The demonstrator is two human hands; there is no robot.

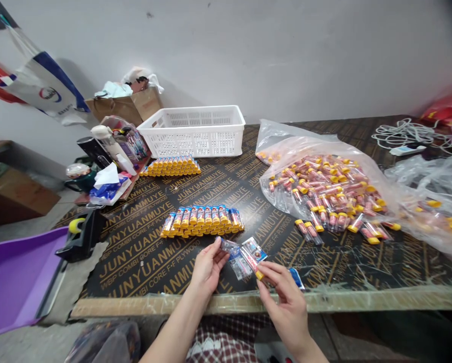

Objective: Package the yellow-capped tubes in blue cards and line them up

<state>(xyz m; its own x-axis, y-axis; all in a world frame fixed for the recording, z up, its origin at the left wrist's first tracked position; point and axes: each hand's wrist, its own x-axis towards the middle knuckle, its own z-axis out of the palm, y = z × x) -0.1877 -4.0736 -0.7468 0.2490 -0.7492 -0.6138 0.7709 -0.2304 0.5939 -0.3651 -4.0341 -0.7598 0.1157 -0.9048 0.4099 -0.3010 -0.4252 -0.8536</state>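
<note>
The person's right hand has its thumb and fingertips closed on the yellow-capped end of a small tube, which slants away from those fingers toward the far side of the table. The left hand has thumb and fingers drawn together at the edge of a clear plastic wrapper, which spreads between the two hands. From where I stand, a blue-and-white printed label shows just beyond the right fingertips, beside the tube; whether the two touch, I can't tell. A blue packet peeks out right next to the right hand's knuckles, partly hidden.

Just beyond the left hand sits a neat stack of blue-labelled tubes, with a second stack farther off behind it and a white plastic basket past that. Beyond the right hand lie two loose tubes, near a big heap of pink tubes spilling from a clear bag.
</note>
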